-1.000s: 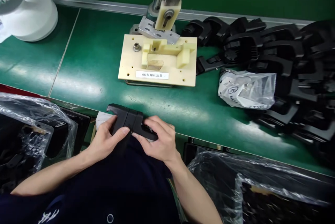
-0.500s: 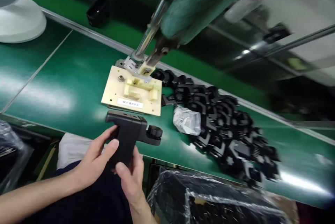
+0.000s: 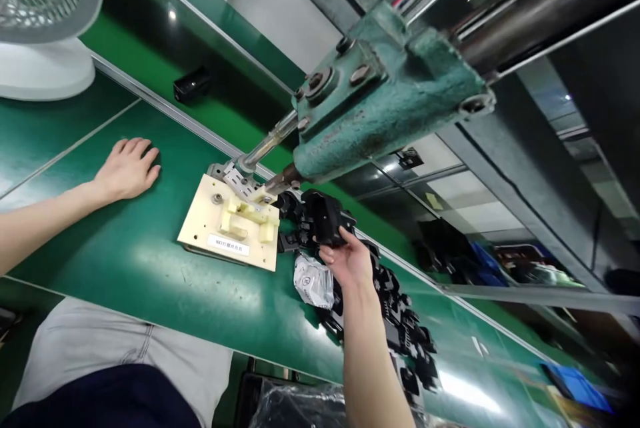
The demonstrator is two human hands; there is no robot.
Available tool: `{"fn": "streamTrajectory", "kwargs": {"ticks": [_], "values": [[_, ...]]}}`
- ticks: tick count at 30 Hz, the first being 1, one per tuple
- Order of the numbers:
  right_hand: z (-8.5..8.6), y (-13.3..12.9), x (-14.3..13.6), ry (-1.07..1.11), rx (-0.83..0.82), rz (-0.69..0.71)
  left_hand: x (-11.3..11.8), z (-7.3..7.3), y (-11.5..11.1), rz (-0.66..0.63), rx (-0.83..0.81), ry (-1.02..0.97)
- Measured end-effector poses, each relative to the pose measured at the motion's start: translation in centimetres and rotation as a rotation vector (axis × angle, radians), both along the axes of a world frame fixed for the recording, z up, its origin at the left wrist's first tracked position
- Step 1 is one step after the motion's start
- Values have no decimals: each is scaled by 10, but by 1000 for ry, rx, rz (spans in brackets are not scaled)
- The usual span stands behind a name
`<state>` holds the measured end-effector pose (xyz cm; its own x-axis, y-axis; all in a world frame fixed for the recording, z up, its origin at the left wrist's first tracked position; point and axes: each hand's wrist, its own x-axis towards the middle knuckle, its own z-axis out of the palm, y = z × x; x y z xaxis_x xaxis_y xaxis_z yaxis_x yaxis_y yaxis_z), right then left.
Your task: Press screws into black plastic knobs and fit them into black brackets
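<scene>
My left hand [image 3: 127,167] lies flat on the green table, fingers spread, holding nothing. Above the pile of black parts [image 3: 395,301], my right hand [image 3: 350,258] grips a black plastic part [image 3: 327,218] whose hollow side shows. Between my hands is a cream fixture plate [image 3: 200,218] with raised yellowish blocks and a white label. A metal rod and a white clamp piece reach the plate's back edge from a green machine head [image 3: 360,115]. The crumpled white bag [image 3: 313,281] lies beside the pile, just left of my right forearm.
A white fan [image 3: 45,68] stands at the far left of the green table [image 3: 150,268]. Behind the table's metal rail lies a black box-shaped part [image 3: 193,85]. Clear plastic film [image 3: 300,405] covers something dark below the front edge.
Both hands have parted. My left hand let go of the black part and moved to the table at the left; my right hand moved right with a black part, over the pile. The view has shifted.
</scene>
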<state>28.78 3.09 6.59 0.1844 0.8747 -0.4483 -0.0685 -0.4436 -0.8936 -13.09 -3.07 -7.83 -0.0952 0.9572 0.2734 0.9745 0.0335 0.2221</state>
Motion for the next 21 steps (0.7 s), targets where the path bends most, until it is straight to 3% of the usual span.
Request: {"fn": "streamTrajectory", "kwargs": {"ticks": [5, 7, 9, 12, 16, 18, 21], "values": [[-12, 83, -16, -66, 112, -150, 3, 1, 11, 35, 17, -12], [-18, 98, -18, -122, 173, -211, 3, 0, 11, 32, 20, -29], [-24, 96, -16, -178, 228, -222, 1, -3, 11, 33, 21, -36], [-32, 60, -7, -250, 317, -159, -3, -5, 18, 37, 15, -35], [-50, -35, 10, -401, 413, -65, -8, -2, 49, 129, -10, -85], [-67, -87, 18, -724, 489, 151, -11, 1, 72, 205, -14, -151], [-99, -147, 23, -915, 519, 415, -13, 8, 108, 277, 8, -247]]}}
